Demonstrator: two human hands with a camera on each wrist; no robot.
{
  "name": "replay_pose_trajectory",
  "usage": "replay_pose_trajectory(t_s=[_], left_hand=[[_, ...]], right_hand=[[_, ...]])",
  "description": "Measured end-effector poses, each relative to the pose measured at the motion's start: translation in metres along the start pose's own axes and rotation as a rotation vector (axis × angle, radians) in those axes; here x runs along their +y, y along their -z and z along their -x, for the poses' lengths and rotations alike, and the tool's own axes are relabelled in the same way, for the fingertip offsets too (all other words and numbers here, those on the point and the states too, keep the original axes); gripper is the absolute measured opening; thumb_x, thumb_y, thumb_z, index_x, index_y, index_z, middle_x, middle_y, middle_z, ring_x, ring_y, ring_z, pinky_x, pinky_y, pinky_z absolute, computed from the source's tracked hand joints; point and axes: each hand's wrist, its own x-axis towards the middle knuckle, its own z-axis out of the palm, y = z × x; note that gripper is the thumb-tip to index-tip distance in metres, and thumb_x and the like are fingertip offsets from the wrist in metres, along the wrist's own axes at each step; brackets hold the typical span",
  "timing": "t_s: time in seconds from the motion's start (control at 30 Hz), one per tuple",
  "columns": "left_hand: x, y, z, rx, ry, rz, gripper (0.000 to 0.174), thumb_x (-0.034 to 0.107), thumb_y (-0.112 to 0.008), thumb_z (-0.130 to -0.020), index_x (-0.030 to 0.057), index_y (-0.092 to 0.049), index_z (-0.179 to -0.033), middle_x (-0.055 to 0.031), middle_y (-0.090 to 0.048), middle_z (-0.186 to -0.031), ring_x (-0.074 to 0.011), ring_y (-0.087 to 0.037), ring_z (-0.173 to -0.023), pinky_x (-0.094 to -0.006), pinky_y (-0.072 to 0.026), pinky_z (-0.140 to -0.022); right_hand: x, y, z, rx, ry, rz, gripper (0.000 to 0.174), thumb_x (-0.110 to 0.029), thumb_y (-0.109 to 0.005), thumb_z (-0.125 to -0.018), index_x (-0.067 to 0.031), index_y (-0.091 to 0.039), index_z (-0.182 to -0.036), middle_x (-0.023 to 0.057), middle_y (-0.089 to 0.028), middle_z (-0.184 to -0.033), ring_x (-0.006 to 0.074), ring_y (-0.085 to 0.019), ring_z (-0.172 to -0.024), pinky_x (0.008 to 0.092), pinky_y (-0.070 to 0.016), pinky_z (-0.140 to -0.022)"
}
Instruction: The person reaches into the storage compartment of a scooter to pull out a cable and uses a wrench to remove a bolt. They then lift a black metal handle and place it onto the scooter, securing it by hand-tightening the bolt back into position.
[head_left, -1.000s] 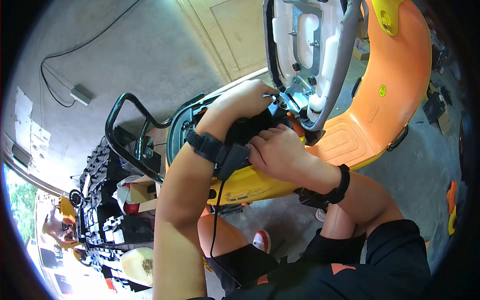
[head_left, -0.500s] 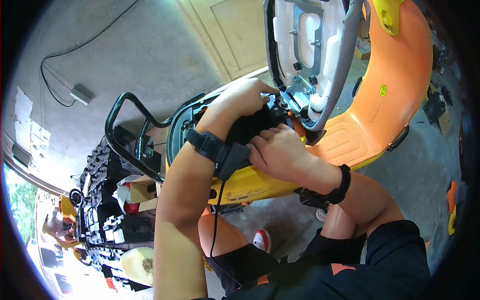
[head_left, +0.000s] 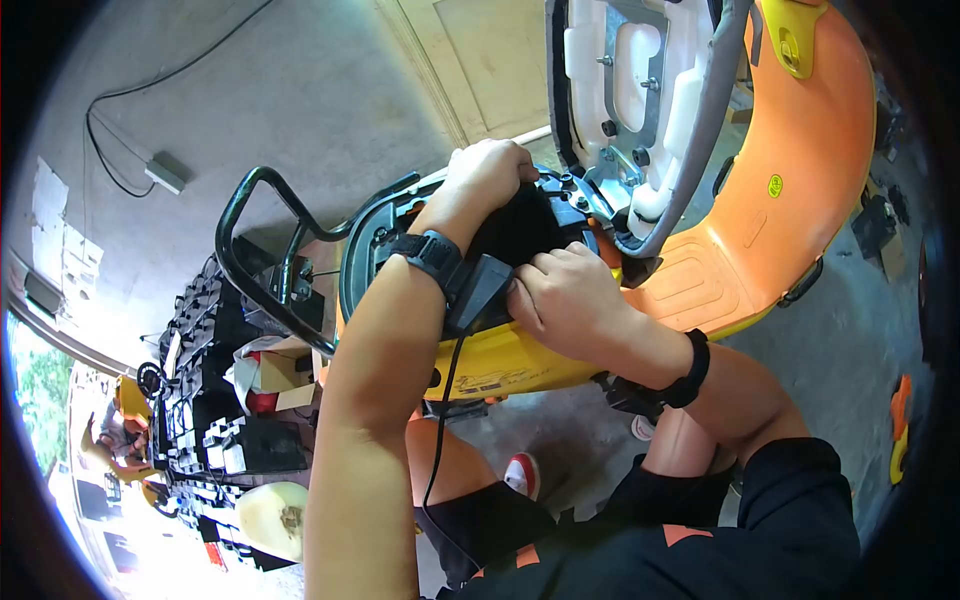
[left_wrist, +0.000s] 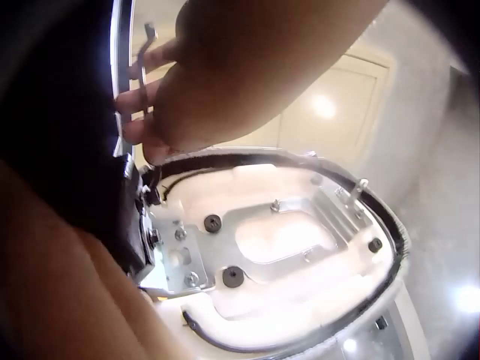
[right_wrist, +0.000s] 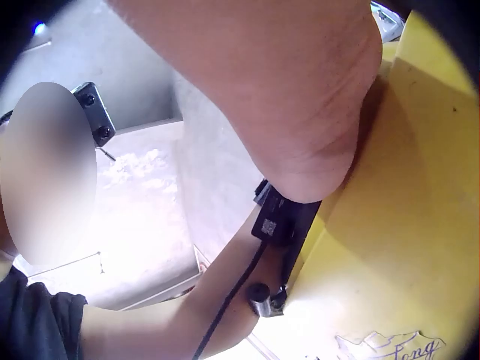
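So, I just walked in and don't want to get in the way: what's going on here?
Someone is working on a scooter with its seat raised. Their left hand is at the far side of the opening below, their right hand curled at the near side. Whatever either may grip is hard to make out.

A black sleeve [head_left: 795, 490] — black wrist straps [head_left: 430, 258], thin black cable [head_left: 437, 460].

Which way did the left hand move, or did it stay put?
Yes, the left hand has moved slightly away from the raised seat, toward the black rail.
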Motion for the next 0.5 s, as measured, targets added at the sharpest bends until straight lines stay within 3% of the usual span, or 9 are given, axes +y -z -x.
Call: replay_pose_trajectory(t_s=[0.17, 0.27, 0.3, 0.37, 0.4, 0.5], left_hand=[[-0.004, 0.0, 0.003, 0.035, -0.015, 0.021, 0.018, 0.015, -0.065, -0.089, 0.0123, -0.077, -0.102, -0.0172, -0.075, -0.1, -0.0369, -0.07, -0.1, -0.0448, -0.0551, -0.087], [0.002, 0.007, 0.001, 0.19, -0.094, -0.031, 0.017, 0.017, -0.062, -0.094, 0.0048, -0.074, -0.1, -0.0215, -0.072, -0.101, -0.0416, -0.067, -0.101, -0.0475, -0.0526, -0.089], [0.001, 0.009, 0.001, 0.271, -0.131, -0.003, 0.02, 0.017, -0.061, -0.097, 0.0034, -0.071, -0.107, -0.0232, -0.071, -0.102, -0.0431, -0.066, -0.101, -0.0483, -0.0516, -0.089], [0.017, 0.025, 0.009, 0.284, -0.035, 0.062, 0.025, 0.017, -0.061, -0.099, 0.0041, -0.068, -0.119, -0.0238, -0.07, -0.103, -0.0446, -0.065, -0.102, -0.048, -0.0511, -0.089], [0.018, 0.023, 0.01, 0.282, -0.036, 0.06, 0.025, 0.017, -0.061, -0.099, 0.0041, -0.068, -0.119, -0.0238, -0.07, -0.103, -0.0446, -0.065, -0.102, -0.048, -0.0511, -0.089], [0.019, 0.019, 0.013, 0.333, -0.119, 0.157, 0.033, 0.015, -0.058, -0.1, 0.0066, -0.064, -0.131, -0.0223, -0.07, -0.092, -0.0399, -0.068, -0.091, -0.0443, -0.0531, -0.083]], right_hand=[[0.001, -0.001, 0.0, 0.014, -0.011, -0.003, 0.027, -0.025, -0.061, -0.092, -0.0078, -0.065, -0.071, 0.0121, -0.065, -0.069, 0.0306, -0.065, -0.067, 0.0432, -0.047, -0.068], [0.001, -0.001, 0.0, 0.047, -0.016, -0.044, 0.028, -0.025, -0.06, -0.094, -0.0075, -0.066, -0.072, 0.0121, -0.066, -0.07, 0.0304, -0.066, -0.068, 0.0429, -0.0476, -0.069], [0.001, 0.0, 0.0, 0.047, -0.023, -0.041, 0.028, -0.025, -0.06, -0.094, -0.0075, -0.066, -0.072, 0.0121, -0.066, -0.07, 0.0304, -0.066, -0.068, 0.0429, -0.0476, -0.069], [0.0, 0.001, 0.0, 0.008, -0.029, -0.017, 0.03, -0.026, -0.059, -0.095, -0.0074, -0.067, -0.073, 0.0122, -0.067, -0.071, 0.0306, -0.067, -0.069, 0.0431, -0.0483, -0.069], [0.0, 0.0, 0.0, 0.01, -0.03, -0.018, 0.03, -0.026, -0.059, -0.095, -0.0074, -0.067, -0.073, 0.0122, -0.067, -0.071, 0.0306, -0.067, -0.069, 0.0431, -0.0483, -0.069], [0.0, 0.0, -0.001, 0.011, -0.034, -0.023, 0.031, -0.027, -0.058, -0.096, -0.0074, -0.068, -0.074, 0.0126, -0.068, -0.072, 0.0311, -0.067, -0.069, 0.0433, -0.0489, -0.07]])
